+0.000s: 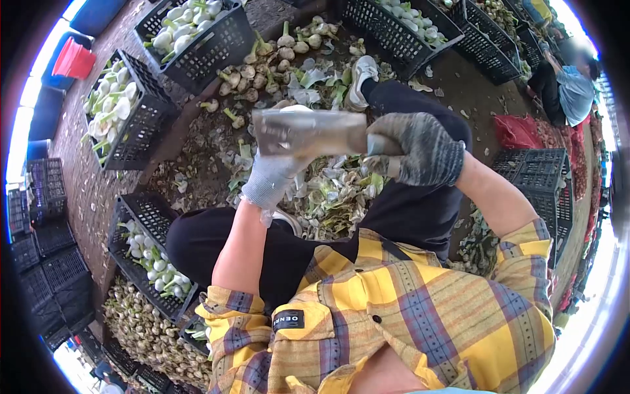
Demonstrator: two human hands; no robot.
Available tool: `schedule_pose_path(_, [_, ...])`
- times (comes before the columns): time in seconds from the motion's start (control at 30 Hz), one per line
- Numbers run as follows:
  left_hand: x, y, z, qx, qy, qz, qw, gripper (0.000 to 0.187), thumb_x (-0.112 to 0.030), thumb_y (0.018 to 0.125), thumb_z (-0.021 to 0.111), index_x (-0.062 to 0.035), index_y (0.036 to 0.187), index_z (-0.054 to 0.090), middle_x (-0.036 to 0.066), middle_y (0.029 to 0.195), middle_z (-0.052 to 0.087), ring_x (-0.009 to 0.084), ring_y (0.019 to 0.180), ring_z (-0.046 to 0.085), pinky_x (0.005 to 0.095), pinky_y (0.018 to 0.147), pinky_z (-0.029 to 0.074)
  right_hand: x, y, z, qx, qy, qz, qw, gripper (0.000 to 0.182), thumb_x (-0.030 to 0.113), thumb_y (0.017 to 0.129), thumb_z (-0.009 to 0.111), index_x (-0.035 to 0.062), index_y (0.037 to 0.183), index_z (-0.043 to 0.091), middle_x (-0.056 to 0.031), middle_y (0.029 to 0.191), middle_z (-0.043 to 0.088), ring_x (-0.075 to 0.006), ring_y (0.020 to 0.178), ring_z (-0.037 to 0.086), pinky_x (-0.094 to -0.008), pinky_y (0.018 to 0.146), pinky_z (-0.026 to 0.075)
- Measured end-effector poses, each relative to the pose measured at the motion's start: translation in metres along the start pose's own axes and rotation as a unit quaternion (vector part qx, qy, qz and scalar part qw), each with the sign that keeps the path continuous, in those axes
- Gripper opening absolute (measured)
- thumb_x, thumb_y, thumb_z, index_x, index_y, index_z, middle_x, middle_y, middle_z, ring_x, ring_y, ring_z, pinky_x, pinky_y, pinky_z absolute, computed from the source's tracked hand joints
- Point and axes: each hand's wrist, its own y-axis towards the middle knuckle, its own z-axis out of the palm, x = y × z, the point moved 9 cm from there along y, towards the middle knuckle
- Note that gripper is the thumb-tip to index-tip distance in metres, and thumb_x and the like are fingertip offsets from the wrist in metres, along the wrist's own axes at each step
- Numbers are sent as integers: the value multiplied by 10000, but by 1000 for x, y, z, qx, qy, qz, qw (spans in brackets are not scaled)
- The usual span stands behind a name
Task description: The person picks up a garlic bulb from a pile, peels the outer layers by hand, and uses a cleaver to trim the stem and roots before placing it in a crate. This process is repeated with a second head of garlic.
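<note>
My right hand, in a grey striped knit glove, grips the handle of a cleaver. The broad blade lies sideways across the view, slightly blurred. Behind it is my left hand, in a pale glove, its fingers mostly hidden by the blade. They look closed around something; a bit of white shows above the blade, but I cannot make out what it is. Below and beyond my hands, a heap of peeled garlic skins and leaves lies between my legs. Untrimmed garlic bulbs with cut stems are piled on the ground ahead.
Black crates of cleaned white garlic stand ahead left, at left, near my left knee and ahead right. More brownish bulbs lie at lower left. A red bucket stands far left. Another person sits at right.
</note>
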Motion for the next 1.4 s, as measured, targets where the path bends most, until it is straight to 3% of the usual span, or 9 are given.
schedule_pose_path(0.13, [-3,-11,7,9,-55,-39,998,899,8,638,764,-100,1355,230,90,1178,482,182,1070,518,318,906,471,15,4,19,45,-97,-105,989,421,375,711,673,54,973,603,-169,795,612,-355,753,593,-406,685,475])
schedule_pose_path(0.27, [-13,-19,11,33,4,-39,999,890,-1,639,767,-105,1353,247,94,1183,483,182,1067,518,328,927,457,3,12,36,140,-123,-20,982,499,289,612,646,66,1056,605,-167,891,619,-350,826,592,-385,730,484])
schedule_pose_path(0.5, [5,-13,8,83,-14,-55,995,729,-36,696,733,-99,1310,344,88,1136,538,177,1029,549,336,918,470,11,15,34,102,-109,-68,987,349,376,723,649,95,928,617,-158,704,602,-342,697,593,-416,623,468])
schedule_pose_path(0.9, [-1,-17,15,107,-26,-99,989,824,-35,611,791,-105,1307,355,76,1146,521,155,1036,529,302,918,448,-1,14,28,107,-102,-52,988,332,330,695,669,47,861,619,-172,744,590,-371,685,558,-382,606,462])
schedule_pose_path(1.0, [-12,-28,16,125,6,-87,988,874,-30,582,807,-87,1314,334,80,1151,518,164,1047,525,309,911,447,-9,13,18,95,-109,-39,989,328,334,731,666,30,842,613,-152,689,573,-297,616,558,-352,592,451])
schedule_pose_path(1.03, [-19,-30,22,119,1,-89,989,884,-27,574,810,-80,1314,328,80,1150,518,166,1049,524,311,906,448,-30,11,10,67,-17,-1,998,318,311,747,666,13,841,604,-115,639,547,-179,576,504,-314,579,434])
schedule_pose_path(1.17, [-18,-29,18,82,33,-51,995,918,-32,603,786,-67,1346,247,85,1159,506,166,1039,532,311,880,458,-41,4,0,35,150,136,979,287,276,761,663,14,862,603,-57,611,521,-106,577,440,-269,554,405])
schedule_pose_path(1.27, [-21,-25,15,44,48,-82,995,955,-35,615,776,-74,1367,189,91,1166,498,167,1030,538,304,859,477,-36,4,-4,21,79,127,989,294,281,763,668,15,870,607,-46,606,509,-103,566,430,-260,543,396])
schedule_pose_path(1.4, [-20,-26,9,38,102,-48,993,927,-57,633,782,-89,1362,209,101,1129,533,171,1017,546,306,837,501,-18,8,21,69,1,1,998,349,270,744,677,20,980,614,-134,709,615,-268,640,598,-319,621,478])
